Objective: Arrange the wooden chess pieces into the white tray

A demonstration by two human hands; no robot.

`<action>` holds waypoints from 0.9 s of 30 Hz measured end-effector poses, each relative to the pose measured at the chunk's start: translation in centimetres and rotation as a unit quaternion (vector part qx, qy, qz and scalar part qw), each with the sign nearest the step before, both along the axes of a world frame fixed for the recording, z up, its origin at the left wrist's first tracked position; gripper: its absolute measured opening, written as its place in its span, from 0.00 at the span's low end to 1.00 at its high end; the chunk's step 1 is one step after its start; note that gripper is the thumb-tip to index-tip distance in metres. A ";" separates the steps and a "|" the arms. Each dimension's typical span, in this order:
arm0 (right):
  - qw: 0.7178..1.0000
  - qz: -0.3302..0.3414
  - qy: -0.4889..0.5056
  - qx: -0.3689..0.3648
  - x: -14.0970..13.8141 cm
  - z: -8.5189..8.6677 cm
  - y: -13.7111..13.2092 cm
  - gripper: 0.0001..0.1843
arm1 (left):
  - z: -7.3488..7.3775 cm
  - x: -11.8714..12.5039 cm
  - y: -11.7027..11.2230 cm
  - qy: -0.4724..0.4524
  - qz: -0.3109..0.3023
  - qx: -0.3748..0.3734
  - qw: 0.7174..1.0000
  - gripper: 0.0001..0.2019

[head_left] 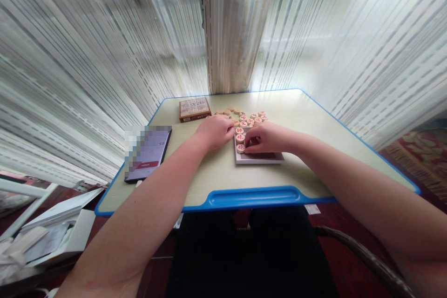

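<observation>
A shallow white-rimmed box tray (pixel 258 161) lies on the table before me. Along its left side stand round wooden xiangqi pieces with red characters, among them a near piece (pixel 240 148) and a middle piece (pixel 240 138). My right hand (pixel 267 137) reaches into the tray with curled fingers, its thumb and fingertips at the right side of the near piece. My left hand (pixel 215 131) is bent closed at the tray's upper left corner; what its fingertips hold, if anything, is hidden. Beyond both hands lie several loose xiangqi pieces (pixel 243 118), partly covered by them.
A brown printed box (pixel 194 109) sits at the back left of the table. Nearer on the left lies a tablet or phone (pixel 148 154), partly blurred out. The pale tabletop (pixel 307 116) has a raised blue edge (pixel 254 197). A striped curtain (pixel 157 32) hangs close behind.
</observation>
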State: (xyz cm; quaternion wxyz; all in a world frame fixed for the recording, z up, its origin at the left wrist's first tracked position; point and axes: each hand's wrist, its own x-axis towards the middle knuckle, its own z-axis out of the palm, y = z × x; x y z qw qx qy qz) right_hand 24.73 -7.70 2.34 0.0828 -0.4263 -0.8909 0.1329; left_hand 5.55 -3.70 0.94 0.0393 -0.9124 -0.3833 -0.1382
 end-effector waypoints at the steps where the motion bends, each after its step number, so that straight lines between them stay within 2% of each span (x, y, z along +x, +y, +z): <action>1: 1.000 0.001 0.000 -0.001 0.0 0.0 0.0 0.10 | 0.0 0.0 0.0 0.000 0.001 -0.001 1.000 0.15; 9: 1.000 0.002 -0.012 -0.001 0.1 0.0 0.1 0.09 | 0.5 0.1 -0.4 0.013 0.033 -0.006 0.999 0.15; 13: 0.999 0.006 -0.023 0.039 0.6 0.4 0.3 0.07 | 0.7 0.1 -0.3 0.014 0.073 -0.018 0.997 0.15; 16: 0.996 -0.008 -0.017 0.083 1.0 0.5 0.7 0.09 | 0.5 -0.2 0.1 -0.024 0.122 -0.002 0.992 0.18; 18: 0.993 -0.031 -0.002 0.114 1.1 0.2 1.0 0.09 | 0.5 -0.3 0.3 -0.029 0.150 0.002 0.988 0.21; 22: 0.984 -0.059 0.020 0.165 1.5 -0.8 1.8 0.12 | 0.8 -0.4 0.1 0.004 0.182 -0.030 0.983 0.21; 27: 0.986 -0.064 0.015 0.151 1.7 -1.9 2.6 0.11 | 1.1 -0.4 -0.2 -0.002 0.204 -0.047 0.978 0.27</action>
